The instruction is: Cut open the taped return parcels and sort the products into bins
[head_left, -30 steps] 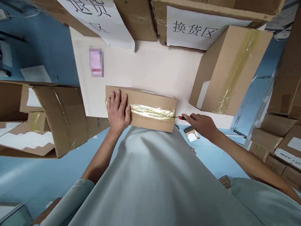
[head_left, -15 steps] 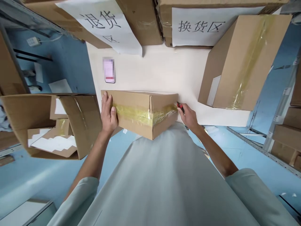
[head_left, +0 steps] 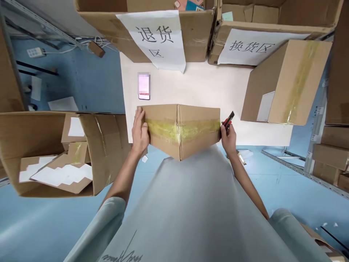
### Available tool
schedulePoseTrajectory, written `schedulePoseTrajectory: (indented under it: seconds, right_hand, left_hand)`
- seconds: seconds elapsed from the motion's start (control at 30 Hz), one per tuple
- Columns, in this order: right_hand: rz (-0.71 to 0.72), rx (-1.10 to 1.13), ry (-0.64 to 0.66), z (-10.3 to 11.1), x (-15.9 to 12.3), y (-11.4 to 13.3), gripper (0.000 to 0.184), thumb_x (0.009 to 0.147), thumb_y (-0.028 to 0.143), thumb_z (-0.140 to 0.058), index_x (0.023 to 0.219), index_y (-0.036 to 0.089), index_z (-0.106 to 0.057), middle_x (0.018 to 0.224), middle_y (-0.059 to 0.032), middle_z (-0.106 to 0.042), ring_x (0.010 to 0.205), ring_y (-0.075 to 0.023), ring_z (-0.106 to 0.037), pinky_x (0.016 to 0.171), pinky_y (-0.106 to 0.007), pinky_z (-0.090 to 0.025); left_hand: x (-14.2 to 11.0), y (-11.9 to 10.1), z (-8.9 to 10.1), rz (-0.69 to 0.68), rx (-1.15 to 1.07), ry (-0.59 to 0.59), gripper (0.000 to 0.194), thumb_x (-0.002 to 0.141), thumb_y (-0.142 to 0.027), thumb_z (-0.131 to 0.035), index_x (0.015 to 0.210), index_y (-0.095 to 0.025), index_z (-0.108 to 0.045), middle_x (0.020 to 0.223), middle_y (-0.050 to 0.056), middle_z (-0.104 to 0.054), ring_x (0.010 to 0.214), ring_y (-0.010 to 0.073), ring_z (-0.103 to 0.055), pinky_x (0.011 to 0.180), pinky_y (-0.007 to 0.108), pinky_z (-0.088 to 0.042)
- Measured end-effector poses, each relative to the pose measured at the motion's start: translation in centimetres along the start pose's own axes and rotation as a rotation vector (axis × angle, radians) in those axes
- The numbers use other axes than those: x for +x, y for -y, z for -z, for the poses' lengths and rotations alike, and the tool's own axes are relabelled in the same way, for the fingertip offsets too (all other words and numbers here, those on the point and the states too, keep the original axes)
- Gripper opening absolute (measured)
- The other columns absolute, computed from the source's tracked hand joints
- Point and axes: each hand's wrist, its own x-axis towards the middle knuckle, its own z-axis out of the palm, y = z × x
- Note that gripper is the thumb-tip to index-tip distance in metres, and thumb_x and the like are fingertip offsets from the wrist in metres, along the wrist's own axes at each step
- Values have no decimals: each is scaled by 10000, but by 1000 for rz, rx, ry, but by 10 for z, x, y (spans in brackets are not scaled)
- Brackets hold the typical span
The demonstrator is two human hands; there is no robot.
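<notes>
We hold a brown cardboard box (head_left: 178,125) sealed with yellow tape at frame centre.
Left hand (head_left: 140,131) grips its left end flat; right hand (head_left: 228,134) pinches a red-and-black utility knife (head_left: 228,120) against its right end.

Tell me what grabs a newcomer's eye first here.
The taped cardboard box at the table's near edge, gripped at each end by the left hand and the right hand, which also holds a red-and-black cutter. Behind stand two open cartons with white paper signs.
</notes>
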Motion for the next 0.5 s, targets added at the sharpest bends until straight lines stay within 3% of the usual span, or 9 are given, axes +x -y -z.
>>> schedulePoseTrajectory:
  seconds: [0.13,0.23,0.4,0.5]
  right_hand:
    - [33,-24,-87,-5,-12,26,594,1158,610,-314,1423,175,-620,1265,-186,-774,1074,-268,-738,900,-377,-616]
    - [64,-90,-195,3,-19,48,590,1157,589,-315,1435,173,-629,1321,-206,-762,1177,-294,-742,999,-418,-609]
    - [50,-325,-285,34,-35,91,622,1170,586,-287,1474,157,-620,1283,-226,-770,1136,-333,-752,933,-415,-594]
    - [-11,-499,-283,45,-42,111,593,1172,560,-313,1470,156,-630,1179,-223,-795,1028,-363,-761,871,-420,-563]
  left_hand:
    - [-10,-42,1,-88,-105,29,793,1143,-788,-308,1808,-363,-383,1911,46,-324,1803,312,-221,1483,565,-184]
    - [-12,-59,0,-89,-176,91,820,1132,-823,-264,1821,-388,-345,1931,16,-267,1811,314,-183,1488,557,-167]
    - [-9,-40,-15,-44,-360,149,773,1159,-776,-221,1833,-407,-306,1928,-9,-270,1804,277,-219,1492,520,-199]
    - [-12,-22,-28,-32,-449,215,753,1179,-737,-231,1823,-362,-343,1912,42,-318,1786,283,-286,1479,532,-246]
